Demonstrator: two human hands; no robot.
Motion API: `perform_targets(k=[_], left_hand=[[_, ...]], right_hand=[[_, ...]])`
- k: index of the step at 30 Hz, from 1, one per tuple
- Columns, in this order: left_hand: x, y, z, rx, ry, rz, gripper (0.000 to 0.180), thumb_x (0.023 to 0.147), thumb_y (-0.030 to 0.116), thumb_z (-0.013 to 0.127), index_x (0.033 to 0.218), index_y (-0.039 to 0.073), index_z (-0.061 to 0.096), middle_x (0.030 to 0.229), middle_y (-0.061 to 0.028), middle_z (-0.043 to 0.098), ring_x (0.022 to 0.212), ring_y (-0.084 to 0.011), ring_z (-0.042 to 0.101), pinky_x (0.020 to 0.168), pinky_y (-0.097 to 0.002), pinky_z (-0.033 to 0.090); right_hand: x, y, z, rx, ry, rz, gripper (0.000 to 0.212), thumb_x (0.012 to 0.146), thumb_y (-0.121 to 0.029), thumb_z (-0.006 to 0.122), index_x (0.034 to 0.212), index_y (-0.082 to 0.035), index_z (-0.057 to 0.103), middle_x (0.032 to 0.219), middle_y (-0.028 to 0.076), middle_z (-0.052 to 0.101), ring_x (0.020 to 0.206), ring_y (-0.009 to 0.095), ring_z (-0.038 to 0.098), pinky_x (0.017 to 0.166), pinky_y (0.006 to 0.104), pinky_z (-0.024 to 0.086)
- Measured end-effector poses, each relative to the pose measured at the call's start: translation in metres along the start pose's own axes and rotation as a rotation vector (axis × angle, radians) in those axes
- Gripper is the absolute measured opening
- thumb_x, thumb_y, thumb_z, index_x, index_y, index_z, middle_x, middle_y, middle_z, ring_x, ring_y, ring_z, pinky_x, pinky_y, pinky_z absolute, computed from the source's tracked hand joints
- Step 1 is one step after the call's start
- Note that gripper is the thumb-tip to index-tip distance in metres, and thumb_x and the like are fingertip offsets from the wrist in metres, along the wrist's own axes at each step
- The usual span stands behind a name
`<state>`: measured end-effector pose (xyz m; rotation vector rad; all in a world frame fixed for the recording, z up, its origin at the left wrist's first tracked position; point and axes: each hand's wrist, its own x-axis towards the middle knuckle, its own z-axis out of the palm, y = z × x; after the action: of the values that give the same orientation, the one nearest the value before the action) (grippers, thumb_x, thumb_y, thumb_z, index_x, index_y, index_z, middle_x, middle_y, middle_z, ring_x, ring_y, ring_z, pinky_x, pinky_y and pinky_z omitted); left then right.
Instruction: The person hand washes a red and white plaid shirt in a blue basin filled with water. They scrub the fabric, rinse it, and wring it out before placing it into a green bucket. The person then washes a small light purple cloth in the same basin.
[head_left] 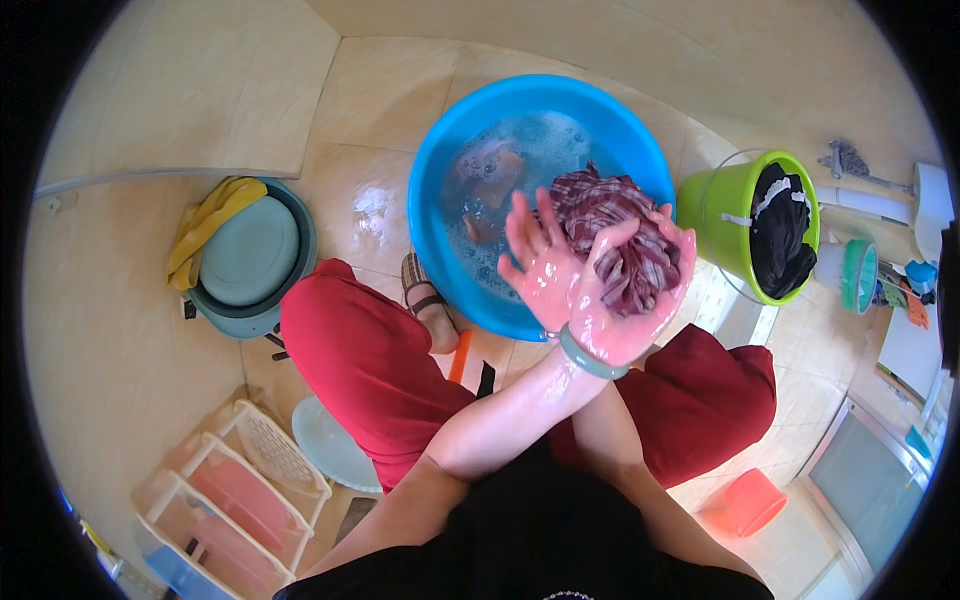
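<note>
My forearms cross, the left over the right. On the right side of the picture, my left hand [612,328], with a pale green bangle [590,356] at its wrist, is closed round a bunched maroon plaid cloth [605,205]. The cloth is wet and crumpled, held over the right side of a blue basin [425,170]. Just left of it my right hand [548,272] is open, palm showing, fingers spread and glistening; it touches or nearly touches the cloth. Cloudy, foamy water [545,130] fills the basin, with pale shapes in it that I cannot make out.
At the right stands a lime green bucket [725,225] with dark clothes [780,235] inside. A grey-green stacked basin [250,250] with a yellow cloth [205,230] is at left. A white rack [225,450] and pink tub [755,502] lie nearer me.
</note>
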<state>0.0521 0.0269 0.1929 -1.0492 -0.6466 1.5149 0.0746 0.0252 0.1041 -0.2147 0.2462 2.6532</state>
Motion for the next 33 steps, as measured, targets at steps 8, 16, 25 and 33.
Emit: perform_targets(k=[8,16,25,33], left_hand=[[-0.019,0.024,-0.029,0.101,-0.252,-0.321,0.050,0.084,0.010,0.058,0.131,0.005,0.042,0.101,-0.0034,0.053,0.091,-0.0157,0.051,0.080,-0.0286,0.048],[-0.041,0.021,-0.018,0.157,-0.020,-0.357,0.041,0.094,0.031,0.052,0.126,0.005,0.044,0.090,-0.0026,0.046,0.077,-0.0133,0.044,0.043,-0.0225,0.035],[-0.037,0.033,0.003,0.765,0.315,-0.387,0.018,0.095,0.026,0.049,0.098,0.009,0.051,0.075,0.0026,0.042,0.061,-0.0075,0.039,0.039,-0.0209,0.028],[-0.033,0.034,0.000,1.366,0.546,-0.289,0.021,0.087,0.025,0.060,0.072,0.013,0.050,0.064,0.0038,0.044,0.051,-0.0052,0.037,0.041,-0.0198,0.027]], right_hand=[[0.010,0.002,0.028,0.433,-0.279,-0.063,0.066,0.091,-0.034,0.052,0.142,-0.003,0.024,0.134,0.013,0.039,0.111,0.025,0.047,0.095,0.0416,0.038],[0.006,-0.038,0.033,0.438,-0.252,0.059,0.062,0.093,-0.028,0.051,0.141,-0.001,0.023,0.119,0.008,0.046,0.094,0.015,0.049,0.087,0.0318,0.041],[-0.004,-0.069,0.051,-0.175,0.131,0.221,0.061,0.097,-0.035,0.045,0.138,0.007,0.024,0.088,0.002,0.043,0.070,0.007,0.043,0.067,0.0236,0.039],[-0.003,-0.085,0.045,-0.713,0.363,0.274,0.040,0.098,-0.032,0.039,0.110,0.004,0.051,0.081,0.005,0.055,0.063,0.012,0.051,0.059,0.0286,0.046]])
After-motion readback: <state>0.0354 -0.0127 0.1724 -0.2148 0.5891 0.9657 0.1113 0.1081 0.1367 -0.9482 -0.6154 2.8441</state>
